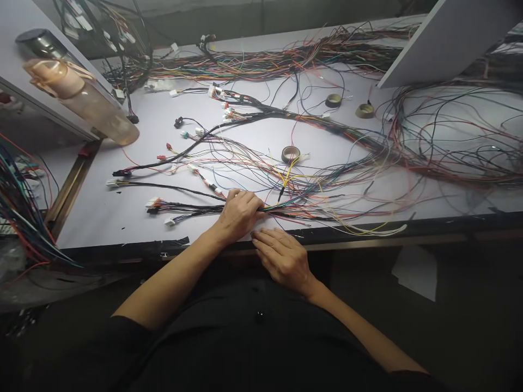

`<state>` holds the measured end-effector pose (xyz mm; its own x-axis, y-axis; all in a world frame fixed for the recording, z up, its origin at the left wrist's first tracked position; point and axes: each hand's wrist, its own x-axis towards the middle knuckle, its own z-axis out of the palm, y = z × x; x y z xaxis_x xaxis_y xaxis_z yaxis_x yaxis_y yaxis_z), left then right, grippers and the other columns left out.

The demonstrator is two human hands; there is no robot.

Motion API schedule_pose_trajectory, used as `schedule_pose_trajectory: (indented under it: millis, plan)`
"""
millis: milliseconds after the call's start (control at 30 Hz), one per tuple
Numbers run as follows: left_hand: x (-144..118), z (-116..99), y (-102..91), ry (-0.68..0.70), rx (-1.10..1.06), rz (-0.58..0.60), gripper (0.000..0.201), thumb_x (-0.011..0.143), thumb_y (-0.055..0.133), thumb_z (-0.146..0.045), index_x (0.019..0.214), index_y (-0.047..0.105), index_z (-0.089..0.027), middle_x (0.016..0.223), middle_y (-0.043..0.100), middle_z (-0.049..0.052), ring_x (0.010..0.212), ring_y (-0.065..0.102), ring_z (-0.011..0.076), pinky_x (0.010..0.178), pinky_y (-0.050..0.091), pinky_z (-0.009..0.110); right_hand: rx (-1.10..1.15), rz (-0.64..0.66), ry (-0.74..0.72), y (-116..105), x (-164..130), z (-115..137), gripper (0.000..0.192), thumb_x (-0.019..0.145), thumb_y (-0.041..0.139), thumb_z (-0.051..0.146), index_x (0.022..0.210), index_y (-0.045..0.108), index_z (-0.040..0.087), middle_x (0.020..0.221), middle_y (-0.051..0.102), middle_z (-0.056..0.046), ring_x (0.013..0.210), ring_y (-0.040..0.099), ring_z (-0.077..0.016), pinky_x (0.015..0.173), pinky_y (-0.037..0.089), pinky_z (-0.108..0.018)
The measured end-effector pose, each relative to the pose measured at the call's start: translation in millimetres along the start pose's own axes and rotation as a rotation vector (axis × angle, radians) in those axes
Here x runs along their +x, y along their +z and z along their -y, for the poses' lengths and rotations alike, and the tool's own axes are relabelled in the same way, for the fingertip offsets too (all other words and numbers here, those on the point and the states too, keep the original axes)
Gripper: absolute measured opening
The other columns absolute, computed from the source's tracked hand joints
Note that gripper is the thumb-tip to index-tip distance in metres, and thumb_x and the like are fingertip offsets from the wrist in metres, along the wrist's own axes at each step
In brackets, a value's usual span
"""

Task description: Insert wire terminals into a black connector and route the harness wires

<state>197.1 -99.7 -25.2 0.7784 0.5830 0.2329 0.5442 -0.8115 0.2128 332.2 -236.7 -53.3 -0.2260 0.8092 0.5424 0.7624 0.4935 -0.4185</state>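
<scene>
My left hand [241, 214] is closed around a wire harness [196, 209] near the table's front edge. Black-wrapped branches with white connectors [153, 204] run out to the left of it, and loose coloured wires [302, 204] fan out to the right. Just below and to the right is my right hand [281, 256], fingers bent and pressed together at the table edge. Its fingertips are close to the left hand; whatever they may hold is hidden. A yellow wire bunch with a black-taped joint [281, 193] stands just beyond the hands.
Tape rolls [291, 155] lie among the wires. A translucent bottle [81, 100] leans at the left by a white panel. Long wire bundles [261, 65] cross the back, with more tangled wires [449, 136] at the right. Another white panel [441, 49] juts in at the back right.
</scene>
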Motion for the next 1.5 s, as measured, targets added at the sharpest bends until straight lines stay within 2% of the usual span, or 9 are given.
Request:
schedule_pose_trajectory:
  millis: [133,300,467,600,767,967,1233,1367,1500]
  plan:
    - [1.8,5.0,-11.6,0.011,-0.047,-0.008,0.015,0.091,0.052,-0.03,0.087,0.056,-0.017,0.085,0.064,0.006,0.079,0.056,0.0194,0.08,0.038,0.036,0.011,0.004,0.004,-0.5,0.3,0.4,0.028,0.088,0.057,0.017,0.114,0.065,0.018,0.121,0.066,-0.004,0.116,0.058,-0.0195,0.105,0.044,-0.039]
    - [3.1,11.5,-25.2,-0.067,-0.242,0.046,0.015,0.091,0.05,-0.03,0.092,0.057,-0.017,0.09,0.061,0.006,0.078,0.057,0.0161,0.07,0.044,0.028,0.01,0.01,0.01,-1.3,0.9,0.5,0.027,0.088,0.057,0.017,0.114,0.065,0.018,0.121,0.066,-0.004,0.116,0.058,-0.0193,0.104,0.044,-0.038]
    - [3.6,14.0,-20.9,-0.082,-0.409,0.014,0.017,0.09,0.053,-0.028,0.099,0.062,-0.018,0.091,0.067,0.004,0.083,0.062,0.0151,0.077,0.047,0.027,0.011,0.019,0.01,-1.2,0.2,0.2,0.027,0.088,0.057,0.017,0.113,0.065,0.017,0.121,0.066,-0.004,0.117,0.057,-0.0193,0.105,0.043,-0.038]
    - [2.3,14.6,-16.4,-0.133,-0.458,0.035,0.023,0.089,0.055,-0.03,0.106,0.065,-0.02,0.098,0.069,0.005,0.09,0.064,0.0167,0.082,0.049,0.029,0.013,0.023,0.014,-0.8,-0.9,-0.4,0.027,0.088,0.057,0.018,0.114,0.065,0.018,0.121,0.066,-0.004,0.117,0.057,-0.019,0.106,0.042,-0.038]
    - [-0.1,12.8,-11.8,-0.168,-0.439,0.051,0.026,0.089,0.055,-0.035,0.107,0.069,-0.023,0.097,0.068,0.004,0.085,0.064,0.0162,0.077,0.05,0.027,0.019,0.021,0.013,-0.3,-0.8,-1.1,0.028,0.088,0.056,0.018,0.115,0.064,0.019,0.122,0.065,-0.004,0.117,0.057,-0.0188,0.106,0.043,-0.039]
    - [-1.0,9.8,-5.9,-0.186,-0.347,-0.013,0.022,0.088,0.056,-0.035,0.1,0.072,-0.025,0.091,0.067,0.003,0.077,0.063,0.0137,0.069,0.048,0.024,0.015,0.027,0.016,-0.3,-1.0,-1.0,0.028,0.088,0.057,0.018,0.115,0.065,0.019,0.122,0.065,-0.004,0.116,0.058,-0.0193,0.106,0.043,-0.039]
    - [-6.6,6.9,-0.2,-0.118,-0.223,-0.119,0.023,0.09,0.055,-0.036,0.1,0.072,-0.025,0.087,0.068,0.002,0.07,0.062,0.0105,0.06,0.044,0.021,0.041,0.028,0.027,-1.1,1.2,-0.3,0.029,0.088,0.056,0.018,0.115,0.065,0.019,0.12,0.066,-0.006,0.116,0.058,-0.0196,0.105,0.044,-0.04]
    - [-10.3,5.5,4.4,-0.073,-0.154,-0.174,0.02,0.09,0.054,-0.031,0.099,0.071,-0.025,0.086,0.068,0.002,0.071,0.061,0.0108,0.061,0.043,0.022,0.259,0.016,0.097,-18.1,9.3,3.4,0.025,0.089,0.055,0.017,0.112,0.065,0.019,0.112,0.069,-0.006,0.11,0.061,-0.0183,0.101,0.047,-0.039]
    - [-11.6,7.4,2.7,-0.035,-0.138,-0.16,0.023,0.09,0.054,-0.032,0.108,0.067,-0.024,0.092,0.069,0.005,0.078,0.063,0.0155,0.067,0.045,0.027,0.451,-0.061,0.231,-37.8,19.2,-1.4,0.027,0.091,0.051,0.014,0.114,0.064,0.02,0.105,0.07,-0.007,0.101,0.064,-0.0165,0.089,0.054,-0.033]
